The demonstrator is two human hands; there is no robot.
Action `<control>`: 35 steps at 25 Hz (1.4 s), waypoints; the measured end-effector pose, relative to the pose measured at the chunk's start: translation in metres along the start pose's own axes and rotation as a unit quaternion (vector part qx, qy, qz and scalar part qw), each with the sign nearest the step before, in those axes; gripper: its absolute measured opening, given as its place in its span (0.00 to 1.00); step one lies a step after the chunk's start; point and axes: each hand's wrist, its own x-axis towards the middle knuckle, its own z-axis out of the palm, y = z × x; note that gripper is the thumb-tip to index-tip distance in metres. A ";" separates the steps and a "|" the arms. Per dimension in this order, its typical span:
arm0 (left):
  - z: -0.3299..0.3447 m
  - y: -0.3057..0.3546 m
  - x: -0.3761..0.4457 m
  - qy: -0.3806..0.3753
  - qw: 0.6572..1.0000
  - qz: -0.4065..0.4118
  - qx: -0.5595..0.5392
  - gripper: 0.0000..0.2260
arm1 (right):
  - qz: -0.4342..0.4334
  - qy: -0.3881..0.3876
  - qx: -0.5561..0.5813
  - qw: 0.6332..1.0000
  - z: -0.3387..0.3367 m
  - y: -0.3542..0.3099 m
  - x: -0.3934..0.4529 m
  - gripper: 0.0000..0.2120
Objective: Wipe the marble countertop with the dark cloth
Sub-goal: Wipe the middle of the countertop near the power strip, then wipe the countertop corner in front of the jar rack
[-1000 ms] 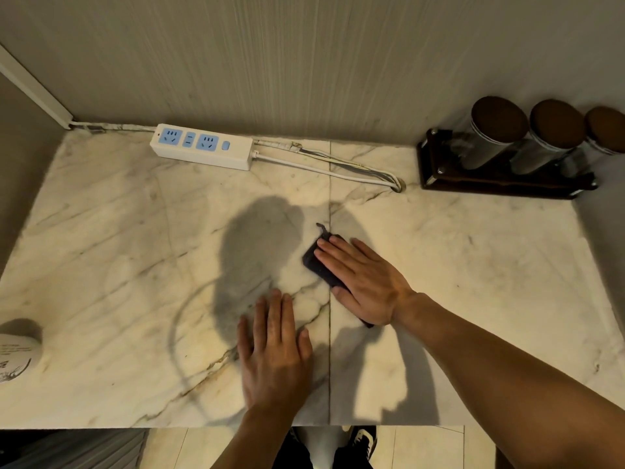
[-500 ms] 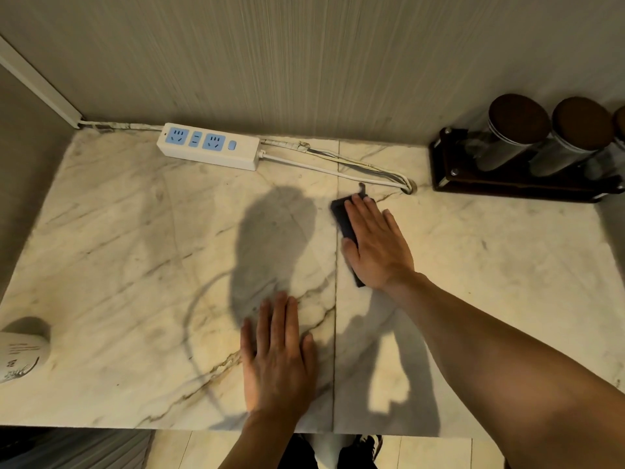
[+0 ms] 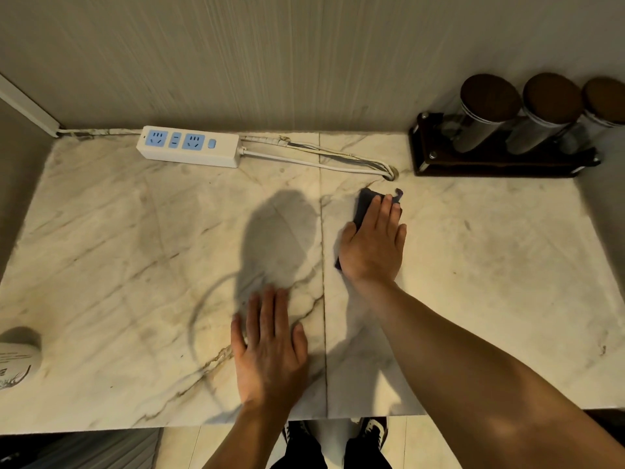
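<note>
The right hand (image 3: pixel 372 247) presses flat, fingers together, on the folded dark cloth (image 3: pixel 363 204) near the cable hole, the left hand (image 3: pixel 270 350) lies open on the white veined marble countertop (image 3: pixel 490 265), and wiping seems midway.

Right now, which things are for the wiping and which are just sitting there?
For the wiping: dark cloth under the right hand; marble countertop; left hand flat on it.

Just sitting there: power strip, cables, canister rack, white container.

Smooth veined marble countertop (image 3: pixel 135 252), matt dark cloth (image 3: pixel 363 204).
</note>
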 end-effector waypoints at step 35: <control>-0.001 0.004 -0.002 0.018 1.000 0.023 -0.009 0.25 | -0.019 0.033 -0.013 0.999 0.000 0.091 -0.179 0.31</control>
